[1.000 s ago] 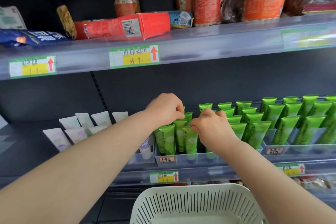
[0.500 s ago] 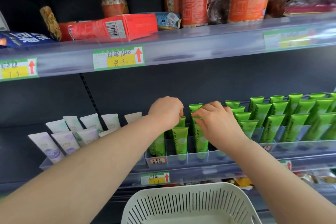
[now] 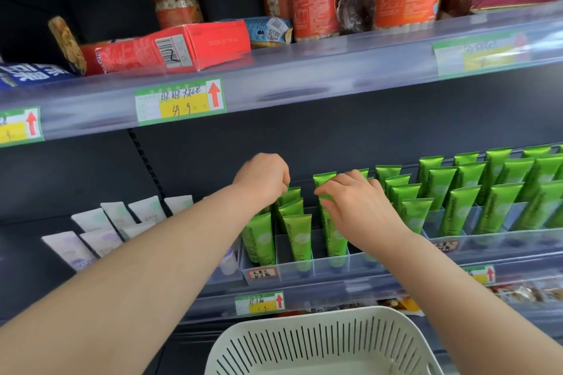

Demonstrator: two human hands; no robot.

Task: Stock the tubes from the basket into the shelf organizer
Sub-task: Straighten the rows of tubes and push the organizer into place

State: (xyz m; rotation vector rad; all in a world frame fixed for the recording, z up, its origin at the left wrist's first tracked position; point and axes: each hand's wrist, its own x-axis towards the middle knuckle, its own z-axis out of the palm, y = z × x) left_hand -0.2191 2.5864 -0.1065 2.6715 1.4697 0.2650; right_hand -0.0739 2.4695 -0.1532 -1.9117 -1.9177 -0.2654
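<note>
Green tubes (image 3: 297, 234) stand upright in rows inside a clear plastic shelf organizer (image 3: 323, 266) on the middle shelf. My left hand (image 3: 263, 178) reaches into the back of the left rows, its fingers closed over the top of a green tube there. My right hand (image 3: 355, 205) pinches the crimped top of another green tube (image 3: 335, 237) in a column further right. A white slotted basket (image 3: 323, 344) sits low in front; no tubes show in the visible part of its inside.
White tubes (image 3: 91, 234) stand in a tray to the left. More green tubes (image 3: 493, 192) fill the organizer on the right. The upper shelf (image 3: 304, 76) carries a red box, jars and bags. Price tags line both shelf edges.
Both hands moved back and up along the rows, from front-row tubes to ones further back. The view shifted a little to the right.
</note>
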